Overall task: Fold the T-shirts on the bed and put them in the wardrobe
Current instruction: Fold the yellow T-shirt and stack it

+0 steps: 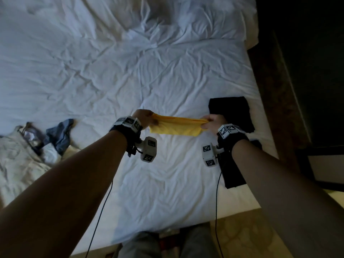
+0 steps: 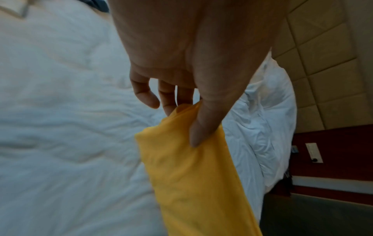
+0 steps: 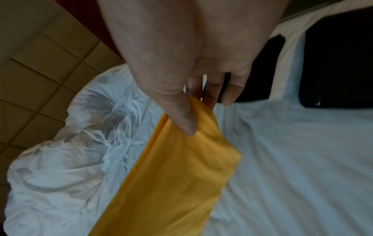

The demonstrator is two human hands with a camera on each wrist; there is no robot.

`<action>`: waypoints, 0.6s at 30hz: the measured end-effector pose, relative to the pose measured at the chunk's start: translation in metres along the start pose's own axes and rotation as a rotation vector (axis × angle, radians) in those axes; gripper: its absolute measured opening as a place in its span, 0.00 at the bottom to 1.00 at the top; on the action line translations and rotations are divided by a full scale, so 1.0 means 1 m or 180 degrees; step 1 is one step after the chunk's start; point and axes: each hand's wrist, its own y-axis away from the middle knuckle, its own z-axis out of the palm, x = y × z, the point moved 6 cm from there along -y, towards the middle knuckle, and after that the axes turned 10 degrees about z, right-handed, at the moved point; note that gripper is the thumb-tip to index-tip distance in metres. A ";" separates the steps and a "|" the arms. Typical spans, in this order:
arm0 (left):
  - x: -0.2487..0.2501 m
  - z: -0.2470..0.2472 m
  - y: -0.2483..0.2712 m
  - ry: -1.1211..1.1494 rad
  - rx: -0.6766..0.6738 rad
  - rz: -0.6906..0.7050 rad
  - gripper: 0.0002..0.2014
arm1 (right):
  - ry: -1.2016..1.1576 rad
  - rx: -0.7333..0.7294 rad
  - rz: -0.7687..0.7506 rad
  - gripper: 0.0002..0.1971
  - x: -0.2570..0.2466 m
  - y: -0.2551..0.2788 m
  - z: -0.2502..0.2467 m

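From my head view, my left hand (image 1: 144,117) and right hand (image 1: 214,121) stretch a yellow T-shirt (image 1: 176,126) between them above the bed (image 1: 93,81), near its right edge; a black T-shirt (image 1: 230,112) lies folded at that edge. At my left wrist, thumb and fingers (image 2: 203,126) pinch the yellow cloth. At my right wrist, my fingers (image 3: 181,115) pinch its other end.

Both bare forearms reach forward, the left hand (image 1: 143,117) and right hand (image 1: 214,122) level and apart, each grip a thumb-and-finger pinch on one end of the yellow T-shirt (image 1: 176,126)
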 end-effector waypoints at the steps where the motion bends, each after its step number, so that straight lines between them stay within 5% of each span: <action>1: 0.017 0.008 -0.002 -0.0049 -0.0026 0.0061 0.13 | 0.0049 0.0076 -0.0062 0.15 0.004 0.002 -0.017; 5: 0.082 0.048 -0.017 -0.0537 -0.0029 0.0193 0.23 | 0.0234 0.0414 -0.0179 0.11 0.030 -0.001 -0.085; 8: 0.126 0.079 -0.031 -0.0640 0.0073 0.0236 0.16 | 0.0313 0.0605 -0.0310 0.09 0.047 -0.014 -0.131; 18: 0.233 0.157 -0.098 0.0356 0.0746 0.0144 0.12 | -0.0108 0.0803 -0.0469 0.10 0.066 -0.110 -0.249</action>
